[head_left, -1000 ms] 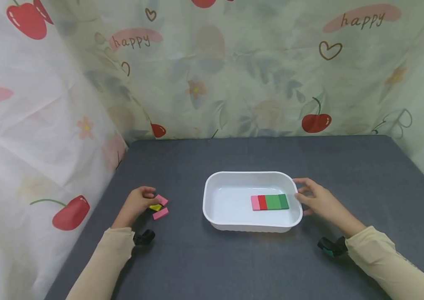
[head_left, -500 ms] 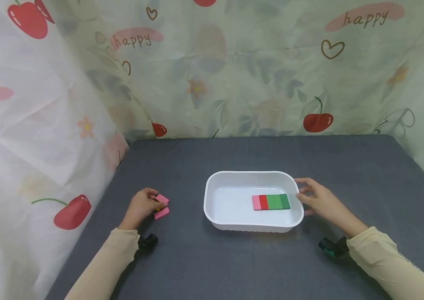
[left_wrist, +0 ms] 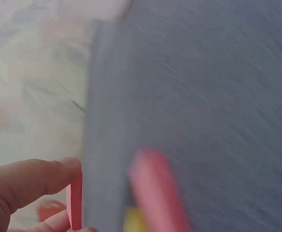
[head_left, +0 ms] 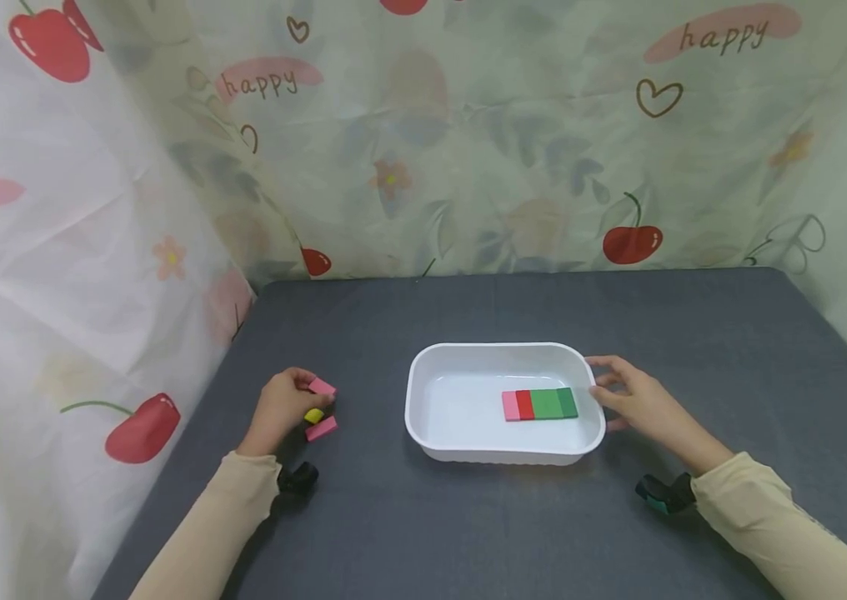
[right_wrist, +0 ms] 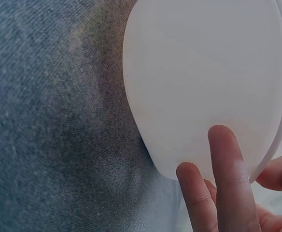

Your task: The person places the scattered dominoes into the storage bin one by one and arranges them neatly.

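Note:
My left hand (head_left: 284,408) pinches a small pink block (head_left: 322,386) between thumb and fingers; the left wrist view shows that block (left_wrist: 74,203) on edge, with the table edge behind. Close below it in the head view lie a yellow block (head_left: 314,414) and a second pink block (head_left: 321,429). My right hand (head_left: 637,400) is at the right end of a white plastic tub (head_left: 438,446). In the right wrist view two fairly straight fingers (right_wrist: 230,164) rest against the tub's outer wall (right_wrist: 204,72), and another fingertip is by its rim.
Inside the tub, toward its right end, pink (head_left: 509,406), red (head_left: 524,405) and green blocks (head_left: 553,404) stand side by side in a row. A dark grey cloth (head_left: 468,533) covers the table. Printed curtains (head_left: 468,167) hang behind and at both sides.
My left hand has moved slightly right and up from over the yellow block and now holds the upper pink block, which has shifted slightly upward. The right hand and the tub have stayed put.

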### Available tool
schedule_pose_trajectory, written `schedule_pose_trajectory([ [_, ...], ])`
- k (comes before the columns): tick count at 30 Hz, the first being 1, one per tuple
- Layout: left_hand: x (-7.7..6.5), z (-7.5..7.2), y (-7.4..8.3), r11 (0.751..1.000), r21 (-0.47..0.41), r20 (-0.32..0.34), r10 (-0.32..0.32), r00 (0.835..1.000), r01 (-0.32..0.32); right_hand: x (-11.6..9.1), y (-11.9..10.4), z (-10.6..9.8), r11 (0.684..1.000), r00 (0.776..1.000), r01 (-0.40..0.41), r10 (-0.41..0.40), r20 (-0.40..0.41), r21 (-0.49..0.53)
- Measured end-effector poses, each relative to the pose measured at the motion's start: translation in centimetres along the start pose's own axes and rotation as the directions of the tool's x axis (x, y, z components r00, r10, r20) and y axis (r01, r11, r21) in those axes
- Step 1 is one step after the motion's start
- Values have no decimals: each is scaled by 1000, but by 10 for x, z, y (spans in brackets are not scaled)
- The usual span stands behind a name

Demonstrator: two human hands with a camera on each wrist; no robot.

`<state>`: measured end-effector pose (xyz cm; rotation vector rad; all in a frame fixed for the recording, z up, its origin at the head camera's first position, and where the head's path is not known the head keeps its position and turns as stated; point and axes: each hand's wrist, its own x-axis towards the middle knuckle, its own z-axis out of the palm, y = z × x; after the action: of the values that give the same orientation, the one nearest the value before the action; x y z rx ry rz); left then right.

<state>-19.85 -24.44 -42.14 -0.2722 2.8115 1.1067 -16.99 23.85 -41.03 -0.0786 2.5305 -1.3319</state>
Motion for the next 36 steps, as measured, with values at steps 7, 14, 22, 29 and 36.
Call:
schedule_pose_trajectory([
  [7, -12, -8, 46, 987, -106, 12, 122, 992, -120, 0, 0, 1, 1000, 1000, -4, 4, -1, -11],
  [14, -27, 11, 100, 961, -213, 64, 196, 979, -178, 0, 0, 0, 1000, 1000, -4, 4, 4, -12],
  [22, -39, 52, 133, 942, -271, 219, 259, 941, -197, 0, 0, 0, 1000, 1000, 8, -8, 0, -14],
  [29, -34, 86, 142, 938, -240, 322, 318, 892, -248, 0, 0, 1, 1000, 1000, 12, -12, -4, -9],
  [36, -23, 113, 145, 926, -183, 360, 374, 855, -329, 0, -1, 0, 1000, 1000, 13, -13, -3, -6],
])
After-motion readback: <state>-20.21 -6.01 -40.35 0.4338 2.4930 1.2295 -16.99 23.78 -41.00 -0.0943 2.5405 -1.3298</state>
